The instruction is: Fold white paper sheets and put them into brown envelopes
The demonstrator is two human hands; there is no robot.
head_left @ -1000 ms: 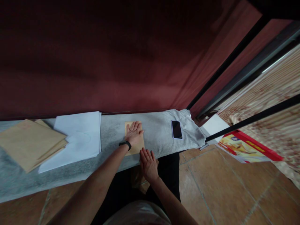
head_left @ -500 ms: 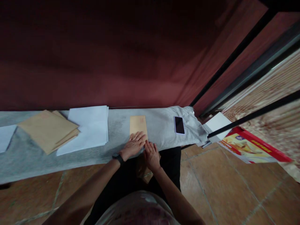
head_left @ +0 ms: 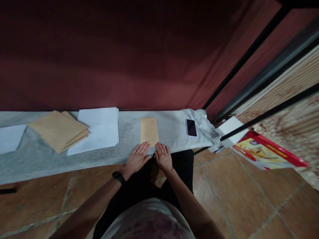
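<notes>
My left hand [head_left: 137, 160] has drawn back from the middle of the brown envelope [head_left: 149, 131] to its lower edge, so most of the envelope now shows. It lies flat on the grey cloth [head_left: 171, 126] at the centre of the frame, its lower edge close to the cloth's near edge. Grey cloth stretches on both sides of it: rightward to the phone [head_left: 191, 127], leftward to the white papers [head_left: 103, 126], which the pile of envelopes [head_left: 56, 129] partly covers at centre left. Above, the cloth ends at the dark red wall [head_left: 149, 66]. My left hand is open, palm down, fingers extended, fingertips on the envelope's lower left part. My right hand [head_left: 163, 157] is open too, fingers straight and close together, tips at the lower right corner; how hard either presses, I cannot tell.
</notes>
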